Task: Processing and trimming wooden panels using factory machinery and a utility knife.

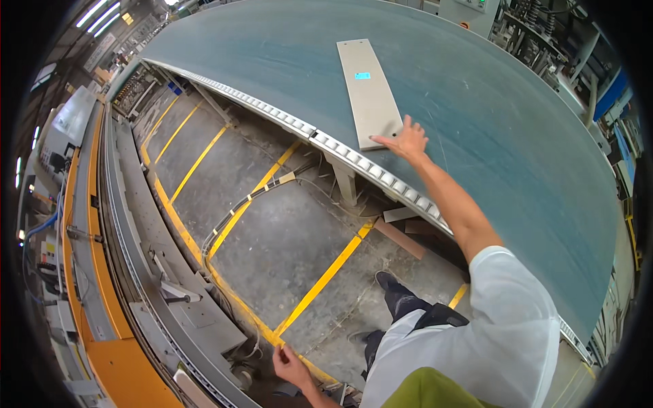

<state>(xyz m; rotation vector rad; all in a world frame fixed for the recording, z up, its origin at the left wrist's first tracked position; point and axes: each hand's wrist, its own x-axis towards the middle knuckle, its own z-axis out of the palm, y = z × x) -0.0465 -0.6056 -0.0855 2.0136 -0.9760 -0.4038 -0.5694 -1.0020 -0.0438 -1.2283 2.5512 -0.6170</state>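
Observation:
A long pale beige board [371,98] with a small bright blue label [362,76] lies flat on the grey-green belt surface [265,61]. Dark round holes show near its ends. My right hand [408,141] is at the board's near end with fingers spread; the thumb reaches over the near edge and the other fingers extend past the right side. It does not grip the board. Low down at the left, away from the belt, my left hand [292,368] hangs with loosely bent fingers and nothing visible in it.
White rollers [371,168] line the belt's near edge. Behind me on the left runs an orange and grey machine [129,367] with a rail. Yellow lines [326,279] mark the concrete floor, where a cable [238,207] lies. Loose boards [400,238] lean under the belt.

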